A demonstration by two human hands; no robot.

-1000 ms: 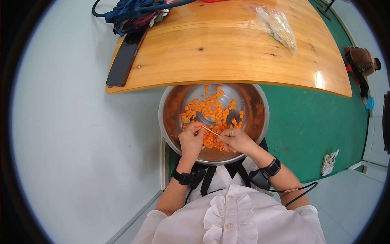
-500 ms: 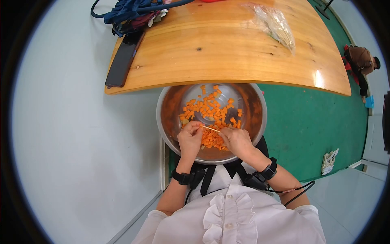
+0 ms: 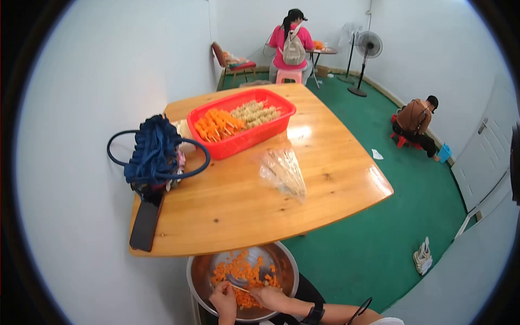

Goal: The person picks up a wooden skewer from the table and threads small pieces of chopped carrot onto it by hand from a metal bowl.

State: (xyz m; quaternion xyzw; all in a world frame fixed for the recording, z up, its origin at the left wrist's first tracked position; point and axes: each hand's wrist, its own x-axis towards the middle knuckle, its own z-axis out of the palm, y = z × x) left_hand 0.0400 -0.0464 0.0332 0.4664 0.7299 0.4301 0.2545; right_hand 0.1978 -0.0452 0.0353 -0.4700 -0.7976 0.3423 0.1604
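A steel bowl (image 3: 290, 264) stands below the table's near edge, holding many orange cubes (image 3: 237, 267). Over the bowl, my left hand (image 3: 223, 301) is closed with its fingertips at one end of a thin skewer (image 3: 240, 288); an orange piece seems to be there, too small to be sure. My right hand (image 3: 268, 297) pinches the skewer's other end from the right.
On the wooden table (image 3: 244, 216) are a red basket (image 3: 238, 148) of loaded skewers, a plastic bag of sticks (image 3: 284, 172), a blue handbag (image 3: 154, 157) and a phone (image 3: 145, 225). Two people sit farther off, near fans (image 3: 369, 44).
The view has tilted up, so the table and bowl appear lower and the basket, far room and seated people show. Both hands still hold the skewer over the bowl.
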